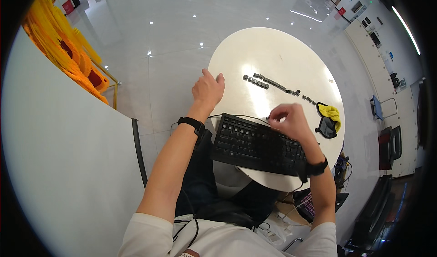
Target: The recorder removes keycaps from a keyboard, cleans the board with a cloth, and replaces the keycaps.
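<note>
My left hand [208, 88] is at the left edge of the round white table [255, 47], fingers loosely bent and apart, holding nothing visible. A black keyboard [246, 143] lies at the near part of the table, some top-row keycaps seemingly absent. My right hand [287, 119] hovers over its upper right, fingertips pinched around something small and hard to make out. Loose dark keycaps [273, 82] lie in rows beyond the keyboard. A yellow cloth [332, 113] rests on a dark pouch-like item [327, 127] at the right.
A white panel [77, 157] stands at my left, with orange plush items [79, 70] on a rack behind it. A second keyboard [308, 204] and cables sit low at the right. Dark chairs [389, 148] stand farther right. Glossy tiled floor [168, 38] surrounds the table.
</note>
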{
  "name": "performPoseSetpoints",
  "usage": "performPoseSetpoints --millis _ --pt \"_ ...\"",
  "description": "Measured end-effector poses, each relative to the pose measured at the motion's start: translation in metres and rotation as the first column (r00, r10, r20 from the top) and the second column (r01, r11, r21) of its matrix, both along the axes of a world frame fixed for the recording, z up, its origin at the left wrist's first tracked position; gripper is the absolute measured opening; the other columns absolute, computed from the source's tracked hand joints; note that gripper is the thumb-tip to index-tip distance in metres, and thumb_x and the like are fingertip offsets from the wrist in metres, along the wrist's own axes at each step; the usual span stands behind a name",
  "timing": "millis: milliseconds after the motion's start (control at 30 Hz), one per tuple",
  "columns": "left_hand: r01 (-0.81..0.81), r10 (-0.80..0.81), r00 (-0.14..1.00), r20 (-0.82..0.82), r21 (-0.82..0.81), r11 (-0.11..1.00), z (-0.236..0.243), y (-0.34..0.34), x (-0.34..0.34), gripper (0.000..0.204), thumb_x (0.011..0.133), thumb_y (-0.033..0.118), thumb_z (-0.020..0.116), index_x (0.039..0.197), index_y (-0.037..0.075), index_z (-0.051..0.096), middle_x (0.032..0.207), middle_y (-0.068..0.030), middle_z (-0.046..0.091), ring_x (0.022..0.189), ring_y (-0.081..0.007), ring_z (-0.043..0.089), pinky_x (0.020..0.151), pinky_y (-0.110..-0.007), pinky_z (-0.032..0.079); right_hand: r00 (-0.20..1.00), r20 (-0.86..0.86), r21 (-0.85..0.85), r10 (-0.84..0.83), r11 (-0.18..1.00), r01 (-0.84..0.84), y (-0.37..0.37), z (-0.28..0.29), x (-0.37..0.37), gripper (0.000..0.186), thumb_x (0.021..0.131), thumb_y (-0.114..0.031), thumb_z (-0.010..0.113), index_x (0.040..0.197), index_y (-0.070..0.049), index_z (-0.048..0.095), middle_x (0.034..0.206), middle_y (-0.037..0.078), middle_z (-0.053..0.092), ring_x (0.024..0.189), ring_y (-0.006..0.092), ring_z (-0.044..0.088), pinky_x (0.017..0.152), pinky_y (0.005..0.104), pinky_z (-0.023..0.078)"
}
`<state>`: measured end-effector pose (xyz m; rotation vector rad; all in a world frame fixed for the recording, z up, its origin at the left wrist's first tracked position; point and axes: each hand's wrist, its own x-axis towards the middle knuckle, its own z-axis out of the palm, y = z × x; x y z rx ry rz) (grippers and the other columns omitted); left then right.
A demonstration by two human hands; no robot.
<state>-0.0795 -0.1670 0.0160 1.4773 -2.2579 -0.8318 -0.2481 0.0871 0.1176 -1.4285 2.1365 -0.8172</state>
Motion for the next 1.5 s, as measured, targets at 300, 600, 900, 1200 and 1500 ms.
performPoseSetpoints --millis 300,600,900,1200,1500 --pt "-0.013 0.013 1.000 -0.025 0.004 1.000 -0.003 -0.002 0.001 0.061 0.114 0.049 0.062 0.133 -0.009 0.058 0.108 -0.0324 0.080 0.104 -0.0514 0.081 0.095 -0.061 0.064 0.942 -0.323 -0.188 -0.086 0.982 0.026 -0.058 -0.056 -0.085 0.011 0.086 -0.008 0.089 0.091 0.001 0.084 0.092 0.014 0.080 0.082 0.0266 0.076 0.078 0.0377 0.062" --pt "0.010 -0.010 1.000 -0.017 0.018 1.000 0.002 0.000 0.001 0.058 0.115 0.047 0.060 0.132 -0.009 0.058 0.107 -0.0301 0.081 0.101 -0.0481 0.083 0.092 -0.058 0.066 0.937 -0.337 -0.132 -0.096 0.990 0.054 -0.063 -0.061 -0.084 0.011 0.088 -0.004 0.087 0.096 0.002 0.083 0.102 0.017 0.080 0.090 0.0320 0.076 0.084 0.0424 0.063" --pt "0.001 -0.001 0.999 -0.049 -0.014 1.000 -0.005 0.000 0.001 0.056 0.114 0.045 0.062 0.129 -0.008 0.059 0.099 -0.0293 0.081 0.096 -0.0492 0.083 0.087 -0.059 0.066 0.941 -0.335 -0.161 -0.057 0.987 0.003 -0.026 -0.014 -0.051 0.011 0.089 -0.003 0.089 0.097 0.000 0.082 0.104 0.012 0.082 0.087 0.0271 0.076 0.080 0.0375 0.063" --pt "-0.010 0.008 0.999 -0.038 -0.049 0.999 -0.006 -0.001 0.000 0.056 0.114 0.046 0.063 0.127 -0.008 0.059 0.100 -0.0292 0.082 0.099 -0.0499 0.082 0.091 -0.060 0.065 0.933 -0.337 -0.026 0.122 0.990 -0.139 0.044 0.002 0.051 0.018 0.088 -0.008 0.093 0.100 -0.004 0.080 0.103 0.010 0.080 0.102 0.0338 0.074 0.090 0.0440 0.063" --pt "-0.002 0.001 1.000 -0.009 -0.027 1.000 -0.004 -0.001 0.001 0.060 0.114 0.048 0.062 0.130 -0.010 0.059 0.107 -0.0317 0.082 0.103 -0.0501 0.082 0.093 -0.059 0.065 0.847 -0.498 -0.065 0.185 0.966 -0.249 0.047 -0.025 0.057 0.012 0.087 0.000 0.083 0.098 -0.001 0.078 0.109 0.009 0.080 0.105 0.0325 0.073 0.094 0.0437 0.063"
